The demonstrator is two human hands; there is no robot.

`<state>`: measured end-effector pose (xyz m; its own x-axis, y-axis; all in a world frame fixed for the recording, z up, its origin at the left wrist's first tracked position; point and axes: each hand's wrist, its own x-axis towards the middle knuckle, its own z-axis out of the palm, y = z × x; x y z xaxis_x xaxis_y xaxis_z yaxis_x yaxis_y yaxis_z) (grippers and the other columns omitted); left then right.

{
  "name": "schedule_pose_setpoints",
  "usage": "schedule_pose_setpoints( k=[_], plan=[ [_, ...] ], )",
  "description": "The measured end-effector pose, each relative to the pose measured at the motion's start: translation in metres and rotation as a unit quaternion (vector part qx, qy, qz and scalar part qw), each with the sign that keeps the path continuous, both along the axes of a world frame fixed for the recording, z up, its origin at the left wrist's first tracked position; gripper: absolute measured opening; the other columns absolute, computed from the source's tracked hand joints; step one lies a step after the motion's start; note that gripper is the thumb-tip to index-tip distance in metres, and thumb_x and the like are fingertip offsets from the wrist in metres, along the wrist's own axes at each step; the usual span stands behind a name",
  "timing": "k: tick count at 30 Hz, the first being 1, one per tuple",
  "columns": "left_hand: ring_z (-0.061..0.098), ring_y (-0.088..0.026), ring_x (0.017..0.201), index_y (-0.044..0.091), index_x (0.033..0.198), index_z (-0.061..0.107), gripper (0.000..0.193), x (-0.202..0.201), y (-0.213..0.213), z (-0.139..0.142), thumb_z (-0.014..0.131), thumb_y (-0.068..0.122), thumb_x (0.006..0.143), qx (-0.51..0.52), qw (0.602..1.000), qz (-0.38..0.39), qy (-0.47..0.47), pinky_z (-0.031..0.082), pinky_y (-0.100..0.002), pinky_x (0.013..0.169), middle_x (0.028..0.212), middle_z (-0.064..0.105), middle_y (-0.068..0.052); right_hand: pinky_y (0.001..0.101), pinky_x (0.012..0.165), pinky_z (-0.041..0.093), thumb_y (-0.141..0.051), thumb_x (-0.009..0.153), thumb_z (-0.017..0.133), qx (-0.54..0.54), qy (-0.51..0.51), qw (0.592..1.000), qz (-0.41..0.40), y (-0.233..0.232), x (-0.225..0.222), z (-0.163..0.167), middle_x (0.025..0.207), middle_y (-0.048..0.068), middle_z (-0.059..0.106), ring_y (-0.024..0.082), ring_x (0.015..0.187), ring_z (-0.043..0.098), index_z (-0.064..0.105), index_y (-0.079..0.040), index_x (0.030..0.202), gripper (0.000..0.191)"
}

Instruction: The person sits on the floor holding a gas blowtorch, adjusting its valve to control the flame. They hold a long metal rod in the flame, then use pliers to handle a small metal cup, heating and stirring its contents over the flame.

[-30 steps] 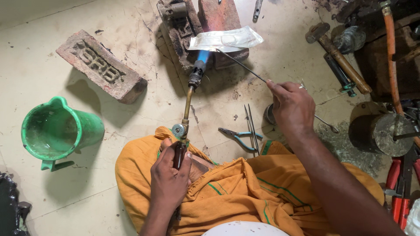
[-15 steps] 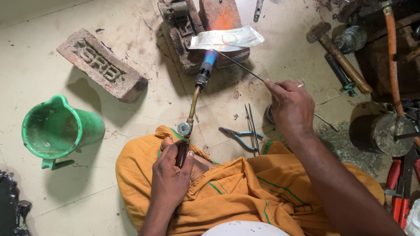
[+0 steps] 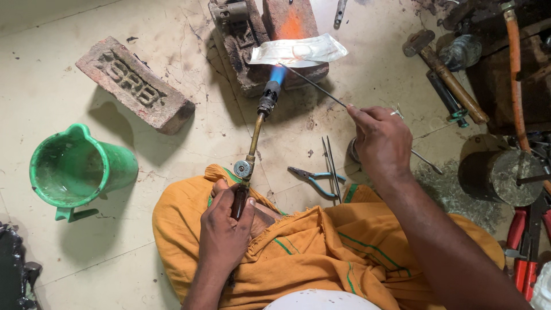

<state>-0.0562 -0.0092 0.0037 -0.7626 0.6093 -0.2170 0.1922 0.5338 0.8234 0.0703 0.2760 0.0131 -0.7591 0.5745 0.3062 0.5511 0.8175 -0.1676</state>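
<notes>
My left hand (image 3: 225, 235) grips the dark handle of a brass gas torch (image 3: 253, 138) that points away from me. Its blue flame (image 3: 278, 73) plays on the near edge of a shiny silver metal sheet (image 3: 298, 51) lying across two bricks (image 3: 287, 23). My right hand (image 3: 381, 140) pinches a thin metal rod (image 3: 315, 89) whose tip reaches the sheet right at the flame. Both hands work above my lap, which is covered in orange cloth (image 3: 321, 252).
A loose brick (image 3: 135, 86) and a green plastic jug (image 3: 77, 172) sit on the floor at left. Blue-handled pliers (image 3: 315, 178) and tweezers (image 3: 330, 166) lie by my knee. A hammer (image 3: 445, 74), a dark cylinder block (image 3: 499, 178) and red-handled tools (image 3: 531, 241) crowd the right.
The torch has swung slightly rightward and forward, bringing the flame up to the sheet's edge. My right hand and the rod have hardly shifted.
</notes>
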Motion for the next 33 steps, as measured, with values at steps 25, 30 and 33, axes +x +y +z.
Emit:
schedule_pose_setpoints(
  k=[25,30,33],
  plan=[
    [0.074,-0.028,0.085,0.001,0.114,0.067,0.032,-0.0005,-0.0004,0.0021,0.068,0.024,0.092,-0.017,1.000,0.006,-0.024,0.058,-0.039,0.076,0.100,0.071,-0.016,0.0386,0.078,0.058,-0.009,0.097,0.073,0.018,-0.019,1.000,0.004,0.0001,-0.0038,-0.0009,0.098,0.004,0.077,0.023,0.087,0.070,0.082,-0.020,0.114,0.022],
    [0.073,-0.026,0.077,0.000,0.114,0.067,0.032,0.0000,0.0016,0.0061,0.068,0.023,0.093,0.005,1.000,0.001,0.000,0.058,-0.038,0.070,0.095,0.072,-0.015,0.0389,0.079,0.058,-0.008,0.097,0.073,0.016,-0.015,1.000,0.007,0.0004,-0.0035,0.0005,0.099,0.004,0.077,0.024,0.088,0.070,0.082,-0.020,0.114,0.023],
    [0.069,-0.023,0.053,0.004,0.116,0.066,0.033,0.0016,0.0013,0.0091,0.066,0.025,0.091,-0.031,0.992,0.046,-0.116,0.057,-0.036,0.053,0.086,0.070,-0.013,0.0386,0.080,0.058,-0.007,0.095,0.073,0.020,-0.014,1.000,0.007,0.0008,-0.0024,0.0000,0.100,0.004,0.076,0.024,0.089,0.070,0.082,-0.020,0.116,0.026]
  ],
)
